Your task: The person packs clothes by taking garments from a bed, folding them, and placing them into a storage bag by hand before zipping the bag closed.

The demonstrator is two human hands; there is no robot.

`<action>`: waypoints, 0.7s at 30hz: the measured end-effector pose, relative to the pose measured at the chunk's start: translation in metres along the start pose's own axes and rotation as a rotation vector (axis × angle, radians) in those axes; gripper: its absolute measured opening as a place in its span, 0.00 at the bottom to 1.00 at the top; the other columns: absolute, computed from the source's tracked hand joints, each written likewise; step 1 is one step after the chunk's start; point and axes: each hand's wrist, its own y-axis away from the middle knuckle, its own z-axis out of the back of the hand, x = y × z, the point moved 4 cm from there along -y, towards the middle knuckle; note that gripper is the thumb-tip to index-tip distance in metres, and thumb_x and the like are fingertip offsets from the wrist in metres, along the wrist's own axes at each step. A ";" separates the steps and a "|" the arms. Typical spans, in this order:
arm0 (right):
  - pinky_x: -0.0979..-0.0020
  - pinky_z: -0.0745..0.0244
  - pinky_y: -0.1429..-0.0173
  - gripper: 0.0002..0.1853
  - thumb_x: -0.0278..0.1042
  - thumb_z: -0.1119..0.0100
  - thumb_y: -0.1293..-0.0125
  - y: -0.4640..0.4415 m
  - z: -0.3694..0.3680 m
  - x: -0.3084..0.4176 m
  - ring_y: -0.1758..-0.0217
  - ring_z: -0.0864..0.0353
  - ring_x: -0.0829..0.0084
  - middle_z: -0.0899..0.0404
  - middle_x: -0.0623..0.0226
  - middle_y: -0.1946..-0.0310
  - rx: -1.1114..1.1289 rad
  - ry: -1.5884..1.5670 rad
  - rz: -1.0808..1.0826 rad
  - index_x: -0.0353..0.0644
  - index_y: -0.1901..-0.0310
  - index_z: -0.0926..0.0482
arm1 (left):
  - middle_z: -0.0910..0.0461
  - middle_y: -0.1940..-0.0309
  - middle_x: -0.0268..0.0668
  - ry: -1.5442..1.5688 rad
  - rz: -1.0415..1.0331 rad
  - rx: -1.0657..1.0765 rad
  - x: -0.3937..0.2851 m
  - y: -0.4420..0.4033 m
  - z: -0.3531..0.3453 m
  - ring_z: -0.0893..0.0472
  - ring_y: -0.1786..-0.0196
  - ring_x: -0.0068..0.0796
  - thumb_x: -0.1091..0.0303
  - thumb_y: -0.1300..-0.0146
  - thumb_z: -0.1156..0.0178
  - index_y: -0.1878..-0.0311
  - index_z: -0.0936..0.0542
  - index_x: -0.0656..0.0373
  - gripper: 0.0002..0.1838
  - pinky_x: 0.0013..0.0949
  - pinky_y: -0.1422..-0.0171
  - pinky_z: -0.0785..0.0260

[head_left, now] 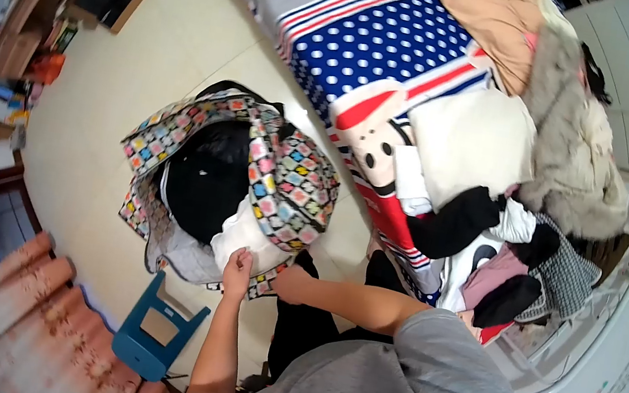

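Note:
A large storage bag with a colourful checked flower pattern stands open on the floor. Inside it lie black clothes, and a white garment rests at its near side. My left hand is closed in a pinch on the white garment, at the bag's near edge. My right hand is closed at the near right edge of the bag and appears to grip its patterned fabric; its fingertips are hidden.
Right of the bag stands a bed with a pile of clothes along its side. A blue stool is near my left arm. A white washing machine is at the right, pink curtains at the lower left.

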 end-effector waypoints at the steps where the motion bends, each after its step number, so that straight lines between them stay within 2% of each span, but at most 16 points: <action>1: 0.60 0.34 0.50 0.12 0.31 0.49 0.48 0.012 -0.006 -0.013 0.53 0.27 0.62 0.23 0.63 0.61 -0.020 -0.019 -0.016 0.42 0.62 0.21 | 0.23 0.67 0.41 -0.013 -0.017 0.023 -0.018 -0.004 -0.012 0.23 0.67 0.26 0.64 0.40 0.48 0.56 0.29 0.63 0.13 0.25 0.63 0.32; 3: 0.64 0.32 0.55 0.09 0.30 0.48 0.51 0.037 -0.012 -0.049 0.57 0.26 0.60 0.24 0.60 0.66 -0.633 -0.390 -0.027 0.41 0.68 0.22 | 0.26 0.76 0.35 -0.037 0.031 -0.009 -0.054 -0.007 -0.029 0.27 0.74 0.22 0.64 0.39 0.49 0.63 0.29 0.62 0.10 0.25 0.68 0.35; 4: 0.61 0.32 0.56 0.09 0.29 0.47 0.54 0.066 -0.019 -0.079 0.62 0.27 0.58 0.26 0.59 0.69 -1.189 -0.315 -0.018 0.41 0.67 0.24 | 0.31 0.82 0.30 0.031 -0.028 -0.064 -0.089 -0.001 -0.041 0.33 0.78 0.19 0.65 0.38 0.50 0.68 0.30 0.61 0.09 0.23 0.72 0.39; 6: 0.59 0.36 0.53 0.17 0.26 0.45 0.56 0.149 -0.007 -0.140 0.59 0.30 0.55 0.28 0.57 0.64 -1.258 -0.524 -0.481 0.38 0.60 0.29 | 0.32 0.81 0.28 0.257 -0.062 0.067 -0.157 0.010 -0.068 0.34 0.78 0.16 0.66 0.38 0.51 0.69 0.30 0.60 0.08 0.21 0.73 0.41; 7: 0.58 0.37 0.52 0.19 0.25 0.43 0.56 0.183 -0.025 -0.173 0.56 0.32 0.54 0.30 0.54 0.62 -1.523 -0.426 -0.686 0.37 0.58 0.31 | 0.33 0.81 0.28 0.332 -0.109 0.126 -0.191 0.019 -0.083 0.35 0.78 0.16 0.67 0.38 0.51 0.70 0.31 0.60 0.08 0.21 0.73 0.41; 8: 0.59 0.38 0.50 0.21 0.25 0.42 0.57 0.219 -0.036 -0.206 0.54 0.33 0.53 0.31 0.53 0.59 -1.567 -0.493 -0.863 0.37 0.57 0.31 | 0.32 0.80 0.29 0.392 -0.192 0.202 -0.235 0.032 -0.097 0.34 0.77 0.17 0.68 0.38 0.51 0.70 0.31 0.60 0.07 0.21 0.73 0.41; 9: 0.60 0.42 0.43 0.25 0.28 0.42 0.55 0.261 -0.039 -0.222 0.48 0.37 0.52 0.34 0.50 0.53 -1.632 -0.306 -0.970 0.33 0.53 0.34 | 0.32 0.79 0.30 0.450 -0.271 0.279 -0.280 0.048 -0.109 0.34 0.77 0.17 0.68 0.38 0.51 0.70 0.31 0.61 0.07 0.21 0.73 0.41; 11: 0.60 0.42 0.43 0.25 0.29 0.41 0.54 0.322 -0.056 -0.250 0.48 0.37 0.51 0.34 0.50 0.53 -1.828 -0.131 -1.094 0.32 0.52 0.35 | 0.31 0.80 0.35 0.575 -0.513 0.522 -0.364 0.083 -0.127 0.32 0.76 0.22 0.72 0.40 0.53 0.71 0.30 0.61 0.05 0.25 0.72 0.40; 13: 0.60 0.40 0.44 0.25 0.30 0.41 0.52 0.356 -0.071 -0.285 0.50 0.35 0.51 0.34 0.50 0.54 -1.852 -0.122 -1.168 0.31 0.52 0.35 | 0.27 0.78 0.39 0.970 -0.592 0.976 -0.430 0.124 -0.139 0.28 0.77 0.28 0.69 0.43 0.49 0.68 0.27 0.63 0.07 0.29 0.74 0.38; 14: 0.60 0.40 0.44 0.26 0.32 0.40 0.52 0.364 -0.079 -0.312 0.50 0.34 0.51 0.34 0.49 0.52 -1.917 -0.395 -1.087 0.30 0.51 0.36 | 0.25 0.77 0.40 1.275 -0.693 1.439 -0.463 0.137 -0.156 0.25 0.76 0.32 0.68 0.44 0.47 0.67 0.25 0.65 0.09 0.30 0.75 0.37; 15: 0.61 0.40 0.44 0.28 0.33 0.39 0.51 0.366 -0.088 -0.343 0.49 0.33 0.52 0.35 0.49 0.51 -1.964 -0.667 -0.991 0.29 0.50 0.36 | 0.25 0.78 0.39 1.324 -0.771 1.642 -0.490 0.152 -0.165 0.24 0.74 0.33 0.66 0.45 0.44 0.69 0.24 0.65 0.10 0.30 0.76 0.36; 17: 0.66 0.36 0.46 0.32 0.37 0.35 0.52 0.349 -0.108 -0.405 0.49 0.31 0.62 0.34 0.53 0.49 -1.961 -1.088 -1.011 0.27 0.50 0.37 | 0.24 0.77 0.37 1.235 -0.770 1.644 -0.524 0.176 -0.180 0.25 0.75 0.31 0.65 0.47 0.40 0.68 0.25 0.64 0.11 0.29 0.76 0.38; 18: 0.66 0.36 0.46 0.32 0.37 0.35 0.52 0.346 -0.112 -0.426 0.49 0.31 0.62 0.34 0.53 0.49 -1.959 -1.102 -1.013 0.27 0.50 0.37 | 0.24 0.78 0.37 1.247 -0.770 1.624 -0.534 0.184 -0.192 0.26 0.79 0.26 0.61 0.45 0.41 0.63 0.24 0.65 0.14 0.24 0.81 0.39; 19: 0.67 0.37 0.44 0.34 0.39 0.34 0.53 0.337 -0.118 -0.447 0.47 0.32 0.62 0.35 0.52 0.47 -1.828 -1.373 -1.008 0.26 0.49 0.37 | 0.24 0.80 0.37 1.257 -0.774 1.602 -0.541 0.190 -0.203 0.27 0.83 0.21 0.58 0.43 0.42 0.58 0.23 0.65 0.19 0.20 0.85 0.41; 20: 0.68 0.39 0.43 0.37 0.42 0.32 0.55 0.328 -0.125 -0.463 0.45 0.34 0.63 0.36 0.51 0.46 -1.672 -1.632 -0.989 0.25 0.49 0.37 | 0.24 0.80 0.37 1.248 -0.769 1.601 -0.545 0.195 -0.213 0.27 0.83 0.21 0.58 0.43 0.42 0.58 0.23 0.65 0.19 0.20 0.85 0.41; 21: 0.68 0.39 0.43 0.37 0.42 0.32 0.55 0.327 -0.119 -0.468 0.45 0.34 0.63 0.36 0.51 0.46 -1.665 -1.643 -0.985 0.25 0.49 0.37 | 0.24 0.81 0.36 1.269 -0.750 1.599 -0.549 0.199 -0.223 0.27 0.83 0.21 0.59 0.43 0.43 0.58 0.23 0.66 0.18 0.20 0.86 0.42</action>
